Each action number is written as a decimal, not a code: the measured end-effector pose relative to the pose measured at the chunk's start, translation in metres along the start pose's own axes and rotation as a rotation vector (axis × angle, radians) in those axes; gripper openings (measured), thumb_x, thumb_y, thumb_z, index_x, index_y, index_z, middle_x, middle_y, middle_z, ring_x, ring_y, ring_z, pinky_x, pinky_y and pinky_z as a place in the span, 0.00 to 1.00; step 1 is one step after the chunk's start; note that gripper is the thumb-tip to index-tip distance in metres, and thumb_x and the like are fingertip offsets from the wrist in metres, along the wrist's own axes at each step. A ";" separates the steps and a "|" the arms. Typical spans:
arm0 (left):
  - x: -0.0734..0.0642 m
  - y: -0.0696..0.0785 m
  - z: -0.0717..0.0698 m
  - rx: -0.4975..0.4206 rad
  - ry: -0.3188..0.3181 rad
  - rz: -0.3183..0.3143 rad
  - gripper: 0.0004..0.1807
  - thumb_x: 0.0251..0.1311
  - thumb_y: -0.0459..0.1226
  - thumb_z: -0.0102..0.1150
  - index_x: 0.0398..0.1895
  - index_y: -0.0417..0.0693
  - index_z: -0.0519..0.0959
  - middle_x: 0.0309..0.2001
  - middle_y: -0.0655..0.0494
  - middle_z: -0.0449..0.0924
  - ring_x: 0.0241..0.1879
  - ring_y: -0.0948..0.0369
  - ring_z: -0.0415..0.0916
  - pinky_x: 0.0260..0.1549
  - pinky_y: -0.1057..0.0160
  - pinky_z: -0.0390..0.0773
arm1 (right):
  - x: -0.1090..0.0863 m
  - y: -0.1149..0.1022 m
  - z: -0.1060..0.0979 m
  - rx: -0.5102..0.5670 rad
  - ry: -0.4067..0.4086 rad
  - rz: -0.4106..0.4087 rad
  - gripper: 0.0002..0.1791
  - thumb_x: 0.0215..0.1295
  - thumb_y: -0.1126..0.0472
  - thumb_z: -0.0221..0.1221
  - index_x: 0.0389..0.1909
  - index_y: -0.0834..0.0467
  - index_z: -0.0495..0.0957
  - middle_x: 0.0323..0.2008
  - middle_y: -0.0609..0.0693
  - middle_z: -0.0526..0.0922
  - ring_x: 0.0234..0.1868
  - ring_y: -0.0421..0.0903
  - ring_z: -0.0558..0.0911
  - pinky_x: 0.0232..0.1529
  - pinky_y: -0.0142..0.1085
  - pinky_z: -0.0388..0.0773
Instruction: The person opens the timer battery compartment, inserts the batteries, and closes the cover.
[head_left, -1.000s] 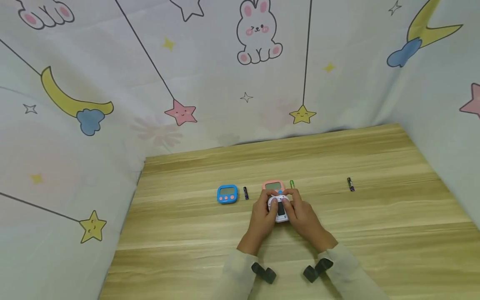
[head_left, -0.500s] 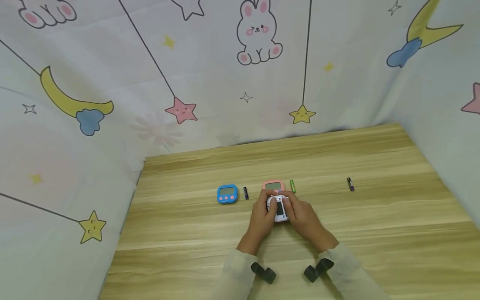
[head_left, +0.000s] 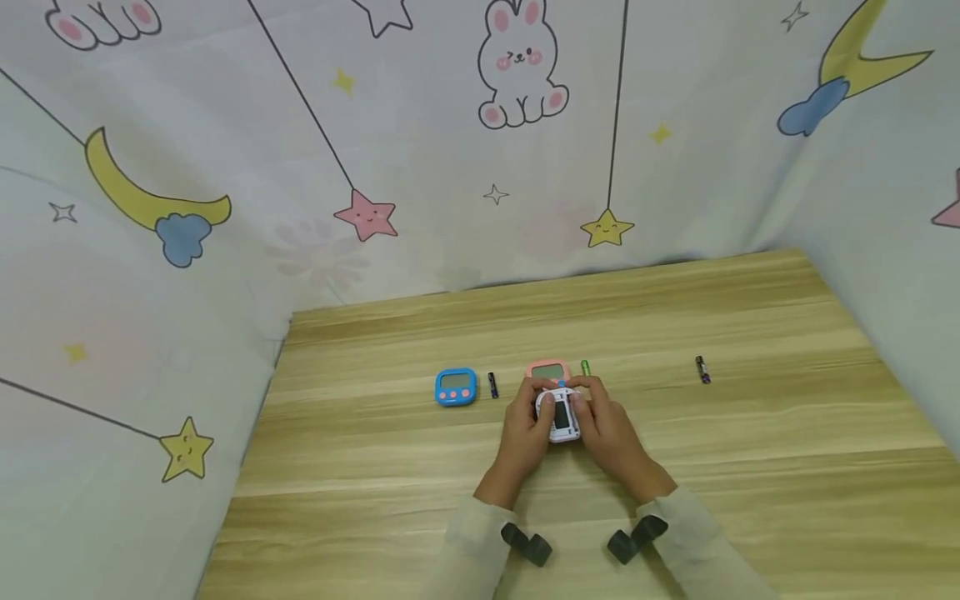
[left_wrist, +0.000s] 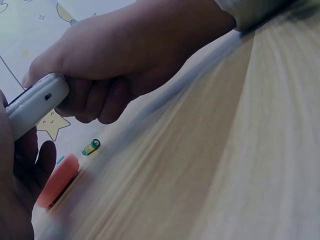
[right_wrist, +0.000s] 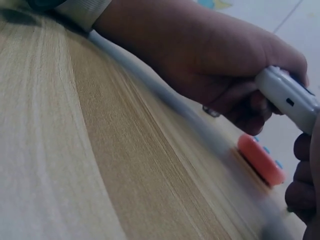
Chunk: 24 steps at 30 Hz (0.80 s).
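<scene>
Both hands hold a white digital timer (head_left: 562, 423) between them, its back with a dark rectangular panel facing up. My left hand (head_left: 523, 437) grips its left side, thumb on the back. On the opposite side my right hand (head_left: 613, 440) grips it, thumb near the right edge of the back. In the left wrist view, the timer's edge (left_wrist: 37, 105) shows a small dark slot, and the right fingers are curled beneath. Just beyond the hands lies a pink timer (head_left: 547, 372), partly covered by the fingers. A green battery (head_left: 586, 367) lies beside it.
A blue timer (head_left: 455, 387) with pink buttons lies to the left on the wooden table (head_left: 360, 467). Next to it is a dark battery (head_left: 492, 385); another dark battery (head_left: 702, 369) lies farther right. A printed white cloth (head_left: 420, 167) encloses the table's back and sides.
Both hands keep their hold on the white timer, which turns slightly. The right index finger draws in, then stretches out again past the timer's far edge, and the right thumb shifts a little.
</scene>
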<state>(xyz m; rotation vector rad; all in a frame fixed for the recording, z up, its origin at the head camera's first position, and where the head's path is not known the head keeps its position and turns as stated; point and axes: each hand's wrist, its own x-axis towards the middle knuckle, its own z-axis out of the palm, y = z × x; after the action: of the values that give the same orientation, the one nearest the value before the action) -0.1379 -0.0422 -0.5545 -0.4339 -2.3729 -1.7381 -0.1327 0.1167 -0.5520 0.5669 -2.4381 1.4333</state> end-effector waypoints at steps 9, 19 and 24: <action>0.000 0.035 -0.010 -0.027 -0.005 -0.012 0.08 0.71 0.30 0.45 0.49 0.37 0.71 0.40 0.46 0.82 0.35 0.66 0.74 0.35 0.65 0.76 | 0.002 0.003 0.001 0.080 0.034 0.023 0.07 0.72 0.65 0.52 0.44 0.59 0.64 0.11 0.32 0.64 0.13 0.30 0.61 0.13 0.29 0.57; 0.000 0.037 -0.012 -0.081 0.016 -0.022 0.08 0.71 0.30 0.46 0.48 0.36 0.72 0.39 0.46 0.82 0.35 0.61 0.76 0.32 0.66 0.77 | 0.001 0.006 0.001 0.095 0.031 0.044 0.04 0.74 0.62 0.51 0.40 0.55 0.65 0.12 0.35 0.64 0.14 0.32 0.61 0.14 0.31 0.59; 0.001 0.035 -0.012 -0.096 0.036 -0.033 0.08 0.70 0.30 0.47 0.48 0.36 0.72 0.43 0.45 0.82 0.37 0.64 0.76 0.35 0.66 0.76 | 0.002 0.007 0.002 0.095 0.092 0.053 0.04 0.71 0.63 0.55 0.38 0.55 0.68 0.14 0.37 0.65 0.16 0.34 0.63 0.15 0.30 0.60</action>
<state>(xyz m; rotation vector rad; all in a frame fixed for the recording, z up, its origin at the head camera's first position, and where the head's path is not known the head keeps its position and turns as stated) -0.1278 -0.0442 -0.5191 -0.3757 -2.2924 -1.8641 -0.1373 0.1176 -0.5574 0.4483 -2.3414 1.5669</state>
